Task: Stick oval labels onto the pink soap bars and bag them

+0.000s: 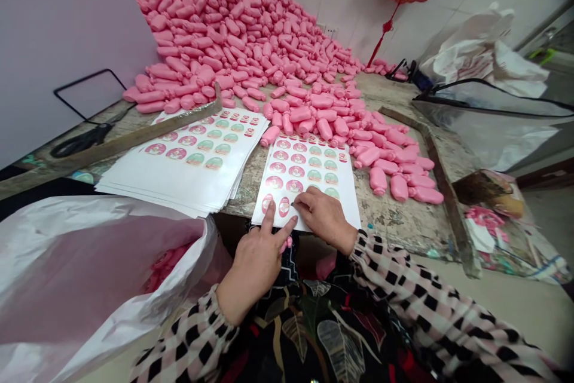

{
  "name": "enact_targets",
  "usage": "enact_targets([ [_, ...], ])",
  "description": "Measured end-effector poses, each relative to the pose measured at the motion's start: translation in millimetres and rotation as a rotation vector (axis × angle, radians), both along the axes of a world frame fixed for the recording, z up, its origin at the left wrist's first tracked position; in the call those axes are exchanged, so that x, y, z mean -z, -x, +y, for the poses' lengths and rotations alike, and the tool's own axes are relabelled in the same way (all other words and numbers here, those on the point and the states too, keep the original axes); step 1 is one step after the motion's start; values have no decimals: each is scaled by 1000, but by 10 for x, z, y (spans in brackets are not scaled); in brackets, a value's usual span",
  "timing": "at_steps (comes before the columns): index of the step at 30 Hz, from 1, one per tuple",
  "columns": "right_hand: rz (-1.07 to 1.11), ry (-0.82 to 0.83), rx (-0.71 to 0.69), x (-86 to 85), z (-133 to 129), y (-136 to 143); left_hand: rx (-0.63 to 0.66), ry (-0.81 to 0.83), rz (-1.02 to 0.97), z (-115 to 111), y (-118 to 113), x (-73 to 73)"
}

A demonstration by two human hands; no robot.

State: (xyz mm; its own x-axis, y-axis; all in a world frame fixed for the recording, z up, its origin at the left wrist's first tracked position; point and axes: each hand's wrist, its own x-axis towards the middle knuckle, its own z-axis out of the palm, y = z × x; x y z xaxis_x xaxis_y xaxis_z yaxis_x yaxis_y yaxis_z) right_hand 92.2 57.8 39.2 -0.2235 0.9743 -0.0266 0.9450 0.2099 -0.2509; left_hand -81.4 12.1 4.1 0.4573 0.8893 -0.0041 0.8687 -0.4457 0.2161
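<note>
A sheet of stickers (305,177) with pink and green oval labels lies at the table's front edge. My left hand (255,254) rests on its lower edge, index finger and thumb spread. From under that hand pokes the end of a small pink bottle (287,244), its other end hidden in the curled fingers. My right hand (329,215) is at the sheet's bottom row, thumb and index finger pinched at a sticker; a small dark edge shows at the fingertips, and the rest is covered. Many pink bottles (314,114) lie just beyond the sheet.
A big heap of pink bottles (233,24) rises against the wall. To the left are a stack of sticker sheets (179,174), a wooden strip (147,140), scissors (85,139) and a white sack (54,263) with pink items inside. Another strip (442,174) borders the bottles at right.
</note>
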Motion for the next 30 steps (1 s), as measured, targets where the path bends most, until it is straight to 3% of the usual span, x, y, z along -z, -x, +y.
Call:
enact_targets([
  [10, 212, -52, 229, 195, -137, 170, 0, -30, 44, 4, -28, 15],
  [16, 83, 11, 233, 80, 0, 170, -18, -42, 43, -7, -42, 5],
  [23, -33, -118, 142, -133, 34, 261, -25, -30, 36, -13, -32, -8],
  [27, 145, -192, 222, -178, 5, 190, -20, -37, 26, -7, -21, 6],
  [30, 325, -140, 348, -63, 17, 5, -11, -25, -9, 0, -7, 9],
])
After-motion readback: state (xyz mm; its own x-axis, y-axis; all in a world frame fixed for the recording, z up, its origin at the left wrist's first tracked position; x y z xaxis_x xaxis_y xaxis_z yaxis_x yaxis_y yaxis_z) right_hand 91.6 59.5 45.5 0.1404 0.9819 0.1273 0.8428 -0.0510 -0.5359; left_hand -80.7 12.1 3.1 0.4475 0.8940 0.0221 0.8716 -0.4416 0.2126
